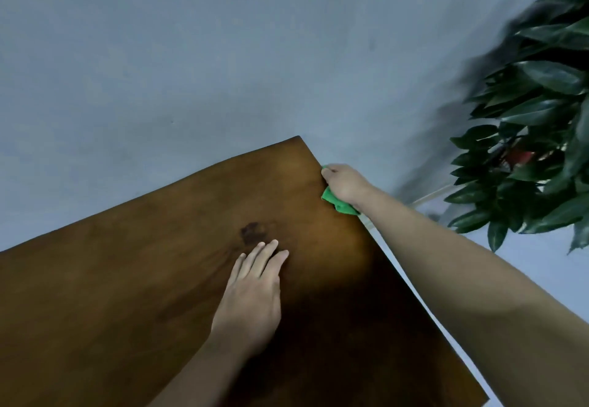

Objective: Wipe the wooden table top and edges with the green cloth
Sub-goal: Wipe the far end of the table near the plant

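- Fingers (331,171) of the right hand (345,183) curl round a bunched green cloth (338,205), pressing it against the right edge of the wooden table (127,295), near the far corner.
- Right arm stretches out straight along that edge.
- Left hand (251,295) lies flat on the tabletop, fingers straight and together, tips just short of a dark knot (253,232).
- One cloth, one table, two hands, one leafy plant (535,113) beyond the edge.
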